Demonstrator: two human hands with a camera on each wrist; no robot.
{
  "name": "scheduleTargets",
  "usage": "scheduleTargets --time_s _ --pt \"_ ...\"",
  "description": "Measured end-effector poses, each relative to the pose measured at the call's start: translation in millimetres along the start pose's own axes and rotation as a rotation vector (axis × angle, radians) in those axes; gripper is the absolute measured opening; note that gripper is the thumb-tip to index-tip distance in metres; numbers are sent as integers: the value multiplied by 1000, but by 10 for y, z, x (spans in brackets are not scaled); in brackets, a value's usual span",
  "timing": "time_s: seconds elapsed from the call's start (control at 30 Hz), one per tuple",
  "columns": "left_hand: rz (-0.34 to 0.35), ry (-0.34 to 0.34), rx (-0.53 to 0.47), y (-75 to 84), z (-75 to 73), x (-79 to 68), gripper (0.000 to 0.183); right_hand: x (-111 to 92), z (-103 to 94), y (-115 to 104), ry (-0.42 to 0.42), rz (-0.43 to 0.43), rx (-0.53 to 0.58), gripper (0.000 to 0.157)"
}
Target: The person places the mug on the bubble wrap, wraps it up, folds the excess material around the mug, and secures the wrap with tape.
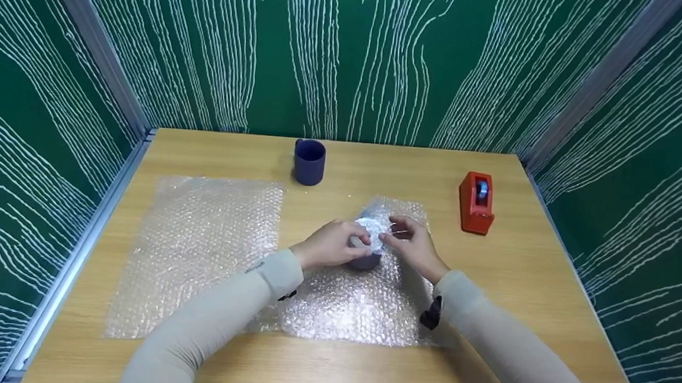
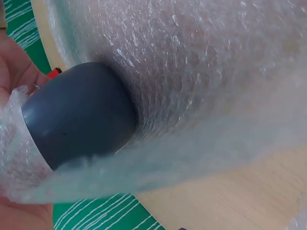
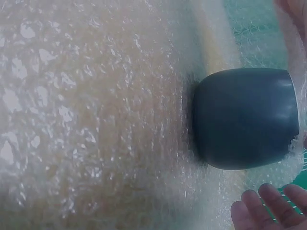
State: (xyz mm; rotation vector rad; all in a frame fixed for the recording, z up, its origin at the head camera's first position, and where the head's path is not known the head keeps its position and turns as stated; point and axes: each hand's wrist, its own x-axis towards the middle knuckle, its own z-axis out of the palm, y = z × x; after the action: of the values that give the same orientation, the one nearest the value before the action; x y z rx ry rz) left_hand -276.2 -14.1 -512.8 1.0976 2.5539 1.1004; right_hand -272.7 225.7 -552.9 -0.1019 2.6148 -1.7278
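Note:
A dark grey cup (image 2: 79, 115) stands upright on a sheet of bubble wrap (image 1: 345, 316), part of which is folded up over its mouth. No handle shows on it. In the head view my left hand (image 1: 332, 242) is at the cup's left rim, thumb and fingers bent around the gathered wrap. My right hand (image 1: 417, 246) is at the right of the rim, its thumb tip touching the wrap and its fingers loosely bent and apart. Seen from the right wrist, several of its fingertips (image 3: 271, 203) show just beside the cup. Wrap hides the cup's opening.
A second bubble wrap sheet (image 1: 201, 248) lies flat on the left of the wooden table (image 1: 336, 369). Behind stands a dark purple mug (image 1: 309, 164). A red tape dispenser (image 1: 475, 204) sits at the right. Green walls with white lines surround the table.

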Motion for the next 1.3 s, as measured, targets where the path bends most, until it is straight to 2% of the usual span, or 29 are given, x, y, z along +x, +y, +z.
scheduleTargets --time_s 0.1,0.23,0.37,0.5,0.8,0.93,1.07,1.3 --pt "-14 -18 -57 8 -78 15 21 -5 10 2 5 8 1 50" --pt "-87 -12 -134 -11 -205 53 27 -13 18 -13 11 17 -1 50" --pt "-158 10 -187 -87 -296 119 33 -16 29 -30 18 32 4 50" --pt "-214 18 -218 -193 -328 182 43 -21 44 -41 18 46 21 50" --pt "-307 -27 -251 -343 -278 283 64 -13 49 -29 14 55 32 52" --pt "-334 -40 -250 -368 -233 301 66 -7 50 -38 13 62 30 50" --pt "-355 -24 -262 -386 -175 321 62 -12 45 -92 15 44 35 49" --pt "-372 29 -314 -392 -107 357 62 3 23 -63 9 41 28 50"
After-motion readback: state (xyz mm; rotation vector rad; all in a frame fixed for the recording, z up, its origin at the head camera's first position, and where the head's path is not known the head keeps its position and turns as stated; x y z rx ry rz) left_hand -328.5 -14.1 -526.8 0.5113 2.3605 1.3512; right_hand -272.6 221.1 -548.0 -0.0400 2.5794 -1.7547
